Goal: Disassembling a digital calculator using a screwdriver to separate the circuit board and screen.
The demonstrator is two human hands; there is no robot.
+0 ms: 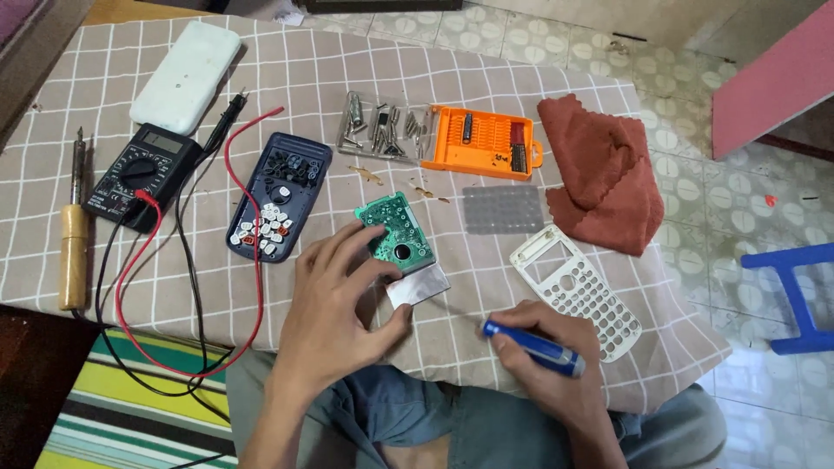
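Your left hand pinches the green circuit board near the table's near edge; your right hand, just right, grips a blue screwdriver.

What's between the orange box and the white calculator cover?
A grey rubber keypad sheet lies between the orange bit box and white calculator cover, in the head view.

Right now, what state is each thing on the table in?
Circuit board: bare, out of its case, held by the left hand.
Screwdriver: gripped in the right hand.
Blue back shell: open, loose keys lying inside.
White front shell: detached, empty key holes.
Orange bit case: open.
Multimeter: leads plugged in.
Soldering iron: lying flat.
Red cloth: crumpled.
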